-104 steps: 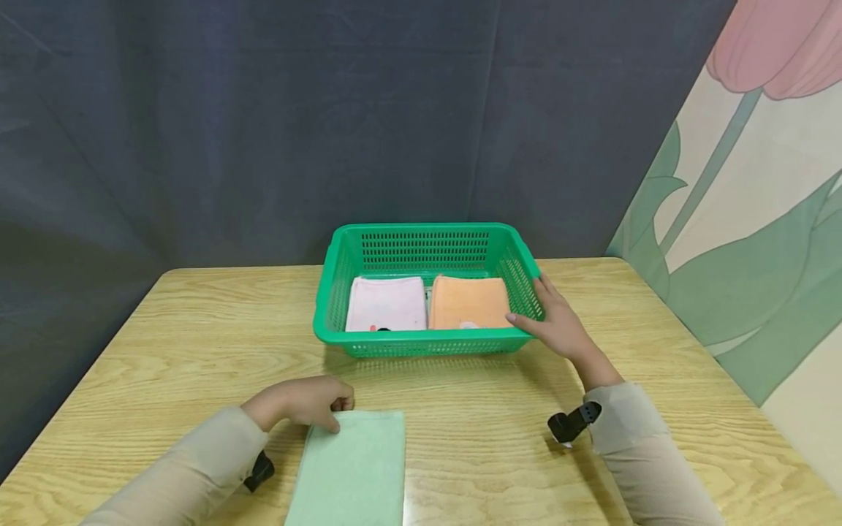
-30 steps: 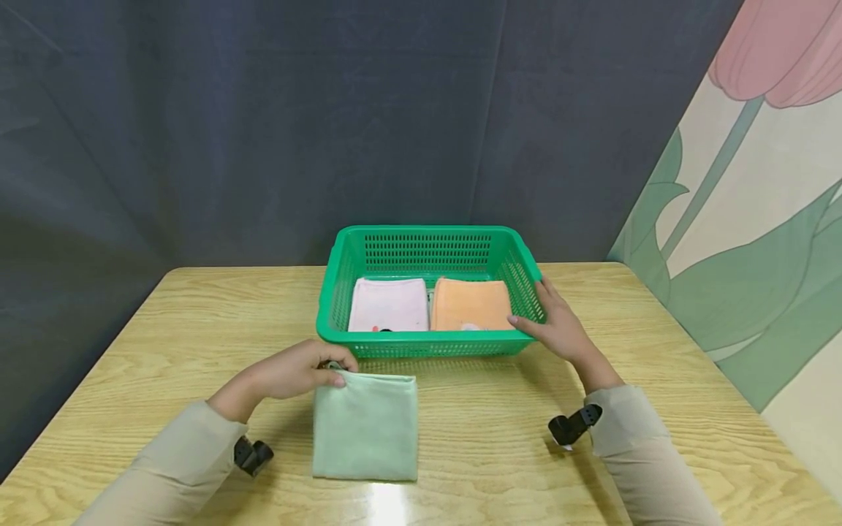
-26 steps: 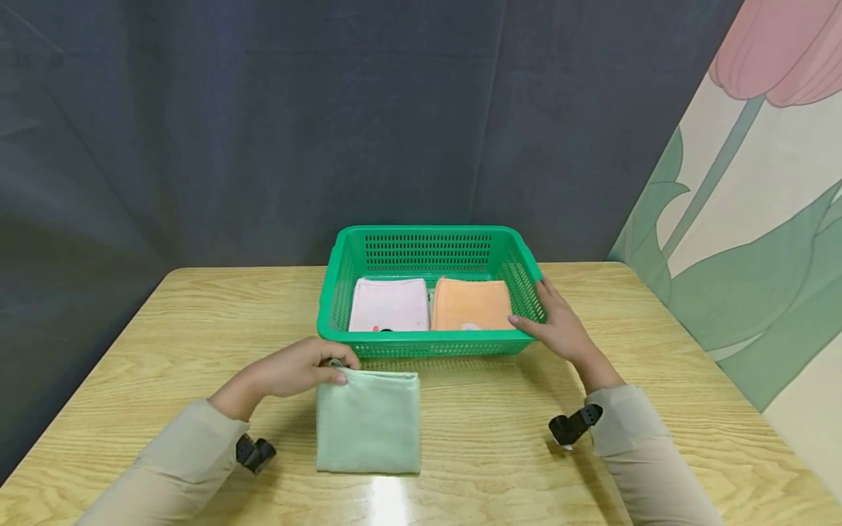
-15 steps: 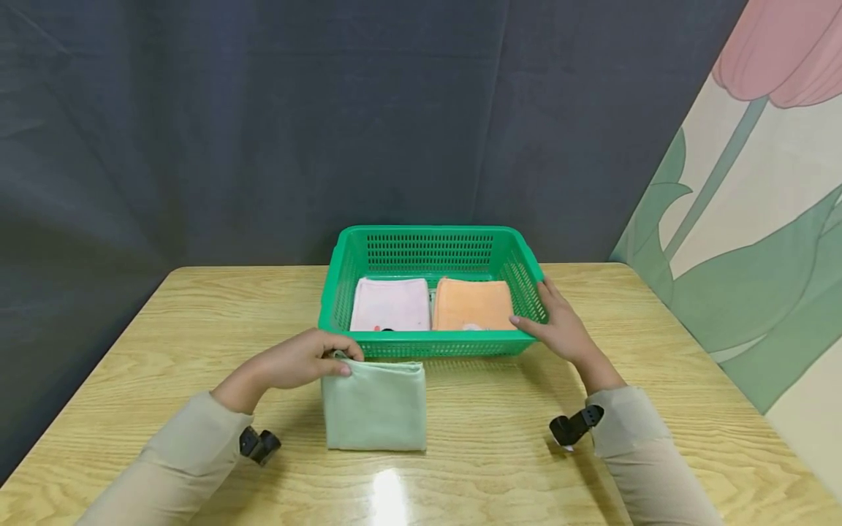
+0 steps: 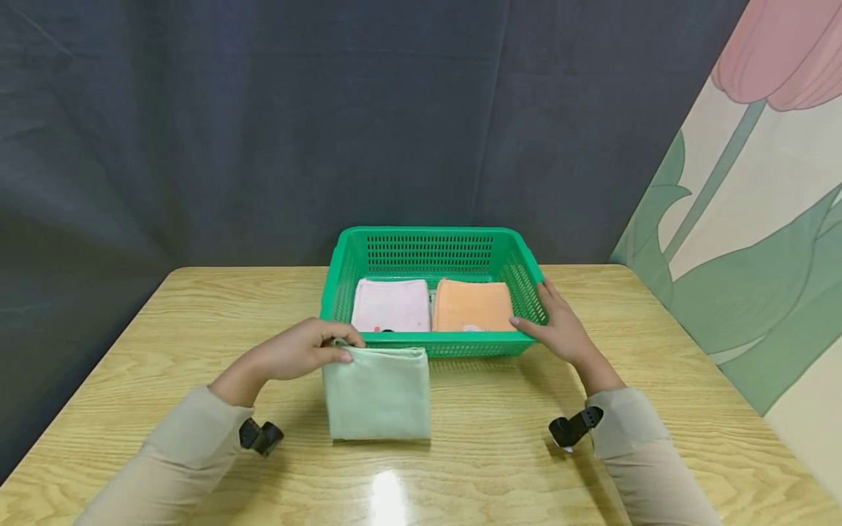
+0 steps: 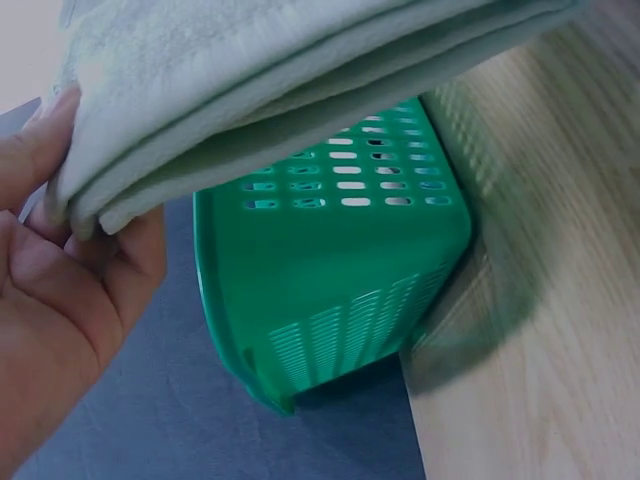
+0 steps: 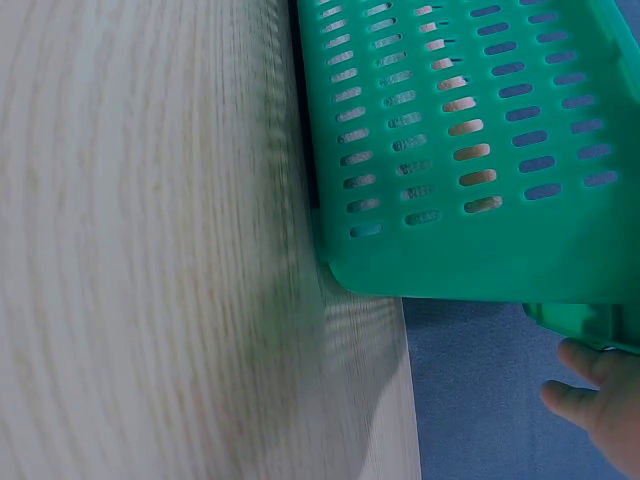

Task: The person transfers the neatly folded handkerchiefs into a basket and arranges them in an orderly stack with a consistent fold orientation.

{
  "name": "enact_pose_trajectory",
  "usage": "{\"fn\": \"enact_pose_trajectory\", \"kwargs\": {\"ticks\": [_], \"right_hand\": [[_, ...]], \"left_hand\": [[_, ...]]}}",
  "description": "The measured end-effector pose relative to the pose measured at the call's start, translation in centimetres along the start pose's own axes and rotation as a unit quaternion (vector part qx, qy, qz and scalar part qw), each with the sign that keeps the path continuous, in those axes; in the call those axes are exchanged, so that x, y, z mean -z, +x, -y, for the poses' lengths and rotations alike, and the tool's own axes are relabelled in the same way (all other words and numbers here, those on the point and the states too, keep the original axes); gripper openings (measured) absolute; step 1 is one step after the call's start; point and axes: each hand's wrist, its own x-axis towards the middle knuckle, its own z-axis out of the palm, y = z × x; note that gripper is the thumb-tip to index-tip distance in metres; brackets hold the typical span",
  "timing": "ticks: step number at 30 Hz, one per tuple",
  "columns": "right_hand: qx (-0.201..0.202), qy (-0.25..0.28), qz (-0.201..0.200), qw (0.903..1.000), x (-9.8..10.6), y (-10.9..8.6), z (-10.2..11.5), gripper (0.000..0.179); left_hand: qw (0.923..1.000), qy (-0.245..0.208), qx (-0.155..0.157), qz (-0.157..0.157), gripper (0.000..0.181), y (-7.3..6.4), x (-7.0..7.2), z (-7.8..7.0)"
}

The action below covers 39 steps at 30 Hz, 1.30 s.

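Note:
My left hand (image 5: 299,351) pinches a folded pale green towel (image 5: 378,394) by its upper left corner, thumb in front. The towel hangs just in front of the green plastic basket (image 5: 408,348), its layered edges showing in the left wrist view. At the basket's right front corner, my right hand (image 5: 559,325) holds the rim, with the thumb over it and fingers along the outer side. Inside the basket, a folded pink towel (image 5: 391,303) lies on the left and a folded orange towel (image 5: 472,303) on the right, side by side.
The basket stands on a light wood table (image 5: 217,314) near its back edge. A dark curtain (image 5: 395,131) hangs behind it. To the right is a wall with a painted tulip (image 5: 776,58). Each wrist wears a small black camera.
The green towel lay longer and flat on the table, then was folded into a square. My left hand has raised it and brought it toward the basket. The right hand stays at the rim.

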Motion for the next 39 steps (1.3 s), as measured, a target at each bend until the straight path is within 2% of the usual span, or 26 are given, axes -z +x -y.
{"fn": "enact_pose_trajectory", "kwargs": {"ticks": [21, 39], "right_hand": [[0.0, -0.002, 0.0, 1.0, -0.2, 0.2, -0.1, 0.09], [0.001, -0.001, -0.002, 1.0, -0.1, 0.1, -0.2, 0.09]], "left_hand": [[0.9984, 0.023, -0.007, -0.051, 0.016, 0.8, 1.8, -1.8], [0.9974, 0.039, -0.013, -0.059, 0.015, 1.9, 3.3, -3.2]]}}
